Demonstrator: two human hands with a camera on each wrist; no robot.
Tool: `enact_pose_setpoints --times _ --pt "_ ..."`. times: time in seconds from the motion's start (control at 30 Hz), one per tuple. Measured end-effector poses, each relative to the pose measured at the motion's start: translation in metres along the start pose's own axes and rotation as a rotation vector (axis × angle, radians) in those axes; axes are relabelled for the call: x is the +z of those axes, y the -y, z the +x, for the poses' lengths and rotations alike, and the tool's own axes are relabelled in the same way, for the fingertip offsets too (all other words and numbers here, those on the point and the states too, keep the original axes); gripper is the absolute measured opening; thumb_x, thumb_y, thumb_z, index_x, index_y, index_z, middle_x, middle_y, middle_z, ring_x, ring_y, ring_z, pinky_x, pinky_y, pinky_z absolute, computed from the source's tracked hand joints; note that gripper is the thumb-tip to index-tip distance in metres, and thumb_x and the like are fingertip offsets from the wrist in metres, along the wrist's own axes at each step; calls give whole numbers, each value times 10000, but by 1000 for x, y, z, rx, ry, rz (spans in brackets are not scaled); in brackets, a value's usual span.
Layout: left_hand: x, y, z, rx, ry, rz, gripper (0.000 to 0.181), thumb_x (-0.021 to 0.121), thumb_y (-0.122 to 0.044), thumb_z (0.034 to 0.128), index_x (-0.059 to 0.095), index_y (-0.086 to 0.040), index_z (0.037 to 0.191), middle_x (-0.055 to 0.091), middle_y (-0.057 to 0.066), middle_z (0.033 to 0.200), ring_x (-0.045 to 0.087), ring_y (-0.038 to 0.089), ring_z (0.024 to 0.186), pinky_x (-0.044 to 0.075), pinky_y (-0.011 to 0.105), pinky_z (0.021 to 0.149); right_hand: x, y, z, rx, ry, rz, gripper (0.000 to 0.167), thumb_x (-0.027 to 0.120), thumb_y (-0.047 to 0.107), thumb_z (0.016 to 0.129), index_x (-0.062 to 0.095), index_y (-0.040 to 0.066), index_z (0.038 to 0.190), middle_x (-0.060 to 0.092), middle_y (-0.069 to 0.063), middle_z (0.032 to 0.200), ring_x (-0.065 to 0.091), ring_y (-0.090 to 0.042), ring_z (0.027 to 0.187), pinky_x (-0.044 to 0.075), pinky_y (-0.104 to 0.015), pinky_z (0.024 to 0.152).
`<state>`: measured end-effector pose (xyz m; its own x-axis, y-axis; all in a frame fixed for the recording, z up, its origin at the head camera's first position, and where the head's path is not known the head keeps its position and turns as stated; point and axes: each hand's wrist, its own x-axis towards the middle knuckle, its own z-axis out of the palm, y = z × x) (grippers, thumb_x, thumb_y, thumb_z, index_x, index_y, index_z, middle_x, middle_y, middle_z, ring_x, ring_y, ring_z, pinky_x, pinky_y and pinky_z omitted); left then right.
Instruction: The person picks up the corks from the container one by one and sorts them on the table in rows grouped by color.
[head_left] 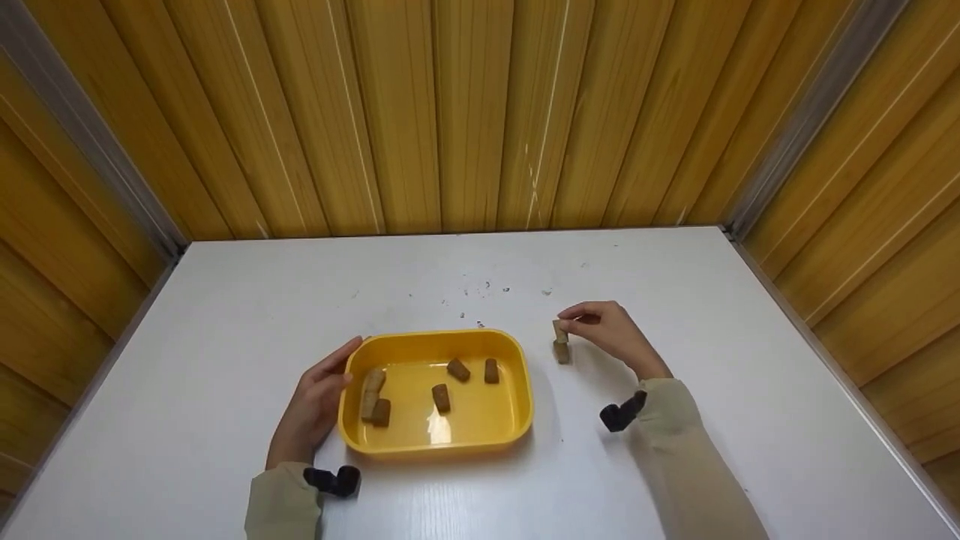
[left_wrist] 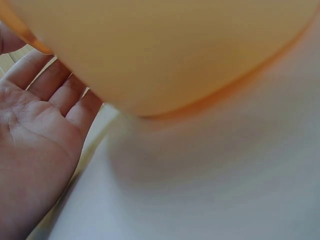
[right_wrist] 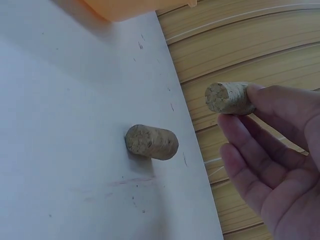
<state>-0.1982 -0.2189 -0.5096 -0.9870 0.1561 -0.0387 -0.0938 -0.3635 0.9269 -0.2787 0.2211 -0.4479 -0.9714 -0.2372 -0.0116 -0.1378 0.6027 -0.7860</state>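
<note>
My left hand (head_left: 311, 409) grips a yellow plastic tray (head_left: 435, 448) by its left end, thumb at the rim and fingers along the outer wall. In the left wrist view the left palm (left_wrist: 40, 145) faces the camera beside the tray wall (left_wrist: 165, 60). Several corks lie inside the tray, among them a brown cork (head_left: 440, 397) near the middle and a paler cork (head_left: 370, 405) by the left wall. To the tray's right, my right hand (head_left: 611, 334) pinches a pale cork (right_wrist: 230, 98) between thumb and fingertips, above the table. Below it, another cork (right_wrist: 152, 142) lies on the tabletop.
The white table (head_left: 202, 360) meets yellow wood-look panels (head_left: 397, 112) at the back, with similar panels at both sides. Dark crumbs (head_left: 487, 285) are scattered behind the tray. A black wrist camera (head_left: 622, 412) sits at the right cuff, another (head_left: 335, 481) at the left.
</note>
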Motion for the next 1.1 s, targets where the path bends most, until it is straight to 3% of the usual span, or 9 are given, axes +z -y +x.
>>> enact_pose_setpoints --times 0.33,0.83,1.1 --pt "1 -1 -1 1 -4 11 583 459 55 884 397 -44 1455 477 13 1465 468 80 1320 388 254 1088 -6 -17 -4 51 -23 -29 310 685 339 869 724 120 1086 702 -65 1110 611 -185 986 515 -300 888" --pt "1 -1 -2 5 6 22 578 454 42 891 390 -42 1459 448 29 1487 466 78 1319 397 236 1079 -7 -35 -5 120 -1 -83 300 670 304 884 713 97 1097 683 -94 1148 585 -231 1036 461 -355 909" --pt "1 0 -1 5 5 15 585 444 51 896 366 -34 1469 455 11 1479 452 80 1331 373 256 1097 -7 -38 -5 115 3 -106 276 669 296 884 724 92 1061 685 -97 1129 603 -218 1004 474 -279 814"
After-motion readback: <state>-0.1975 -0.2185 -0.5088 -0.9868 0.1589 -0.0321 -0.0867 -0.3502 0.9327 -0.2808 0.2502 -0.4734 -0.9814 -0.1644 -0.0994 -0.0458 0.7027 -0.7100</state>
